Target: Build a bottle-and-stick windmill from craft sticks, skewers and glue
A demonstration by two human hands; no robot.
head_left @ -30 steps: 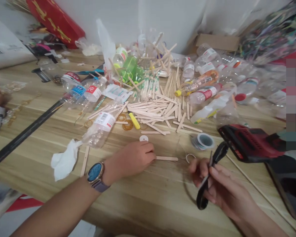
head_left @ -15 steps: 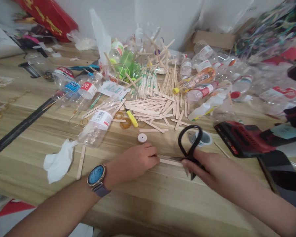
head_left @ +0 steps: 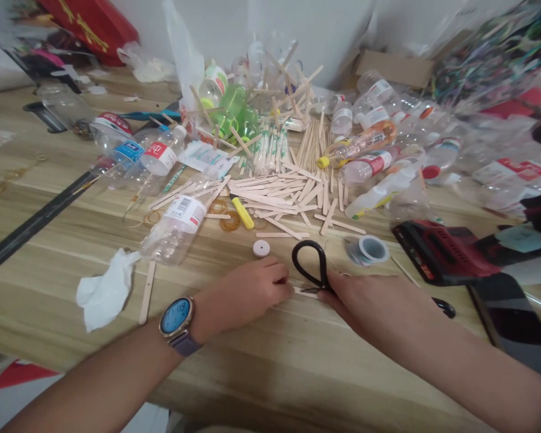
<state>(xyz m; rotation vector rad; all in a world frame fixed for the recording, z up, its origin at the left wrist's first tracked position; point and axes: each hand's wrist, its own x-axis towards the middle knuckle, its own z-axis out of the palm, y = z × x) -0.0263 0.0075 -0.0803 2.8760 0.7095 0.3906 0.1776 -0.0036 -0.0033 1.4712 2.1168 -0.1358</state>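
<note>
Across the table, a red-and-black power tool lies to your right, and a clear plastic bottle lies beyond your left wrist. Your right hand grips the black-handled scissors, one loop upright, blades over the wooden craft stick. That stick lies between your hands, your left hand having its fingers closed on the near end. A white bottle cap sits just beyond them.

Dull, diffuse light, stretched soft edges
</note>
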